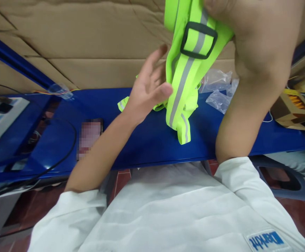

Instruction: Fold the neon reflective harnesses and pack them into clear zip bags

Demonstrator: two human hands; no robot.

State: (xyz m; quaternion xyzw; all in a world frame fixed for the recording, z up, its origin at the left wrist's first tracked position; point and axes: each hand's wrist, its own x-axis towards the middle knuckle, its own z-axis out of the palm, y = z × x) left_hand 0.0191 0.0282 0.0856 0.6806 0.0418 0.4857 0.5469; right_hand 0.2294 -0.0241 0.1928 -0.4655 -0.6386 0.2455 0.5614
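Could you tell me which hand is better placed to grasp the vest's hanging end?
Left, probably. The left hand is open with its thumb by the vest above the table. The right hand is raised at the frame's top, apparently holding the vest up.

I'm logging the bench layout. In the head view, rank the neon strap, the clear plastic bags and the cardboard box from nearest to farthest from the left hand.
1. neon strap: right against the thumb of the open left hand, just to its right.
2. clear plastic bags: farther right, on the blue table.
3. cardboard box: far right edge.
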